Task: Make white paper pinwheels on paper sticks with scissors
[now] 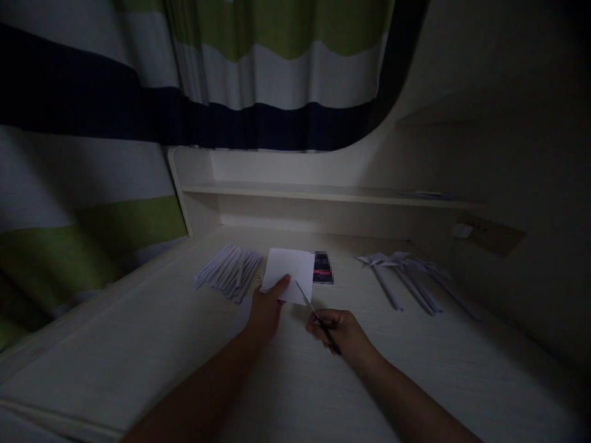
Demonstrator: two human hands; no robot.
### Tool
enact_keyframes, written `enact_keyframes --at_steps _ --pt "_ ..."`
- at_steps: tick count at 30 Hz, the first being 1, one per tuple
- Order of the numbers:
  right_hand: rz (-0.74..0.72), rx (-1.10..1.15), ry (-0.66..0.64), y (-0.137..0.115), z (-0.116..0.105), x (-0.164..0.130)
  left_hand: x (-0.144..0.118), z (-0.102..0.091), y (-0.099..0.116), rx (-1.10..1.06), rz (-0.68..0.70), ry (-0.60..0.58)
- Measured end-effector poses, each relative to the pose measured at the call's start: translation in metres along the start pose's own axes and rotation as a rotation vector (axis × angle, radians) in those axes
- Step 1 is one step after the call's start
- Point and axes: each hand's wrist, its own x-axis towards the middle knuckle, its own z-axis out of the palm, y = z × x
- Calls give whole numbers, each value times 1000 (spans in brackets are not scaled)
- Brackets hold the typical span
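My left hand (268, 307) pinches a square sheet of white paper (290, 263) at its lower left, with the thumb on top and the fingers beneath. In my right hand (339, 329) is a pair of scissors (329, 335) with dark handles and thin metal blades. The blades point up and to the left, and their tip overlaps the lower right part of the paper in view. Whether they are cutting into the sheet, I cannot tell. Dim light hides the detail of the right fingers around the handles.
Several rolled white paper sticks (231, 271) lie in a pile at the left. Paper pinwheels (397, 264) on sticks rest at the right. Behind the sheet is a dark, blurred-out item (322, 267). A shelf (314, 194), curtain (286, 74) and wall socket (492, 234) surround the desk (194, 375).
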Motion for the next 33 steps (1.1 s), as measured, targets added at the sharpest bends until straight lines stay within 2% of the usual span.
enact_keyframes --at_steps 13,19,21,24,26,28,30,33 --pt "33 -20 -8 4 1 3 0 0 0 -58 -22 -4" --pt "34 -63 -51 18 2 9 -1 1 3 -23 -28 10" --pt "58 -41 -21 21 1 12 0 0 3 1 -34 17" --pt "69 72 134 18 -6 14 4 -3 -2 27 -41 -2" --pt "18 167 256 9 -13 14 8 -6 -9 70 -50 -46" --pt "-90 215 345 -3 -22 12 10 -9 -16 181 -69 -155" --pt "-173 260 383 -13 -30 9 10 -12 -21 297 -117 -280" --pt "-201 316 368 -22 -37 6 7 -14 -23 420 -185 -420"
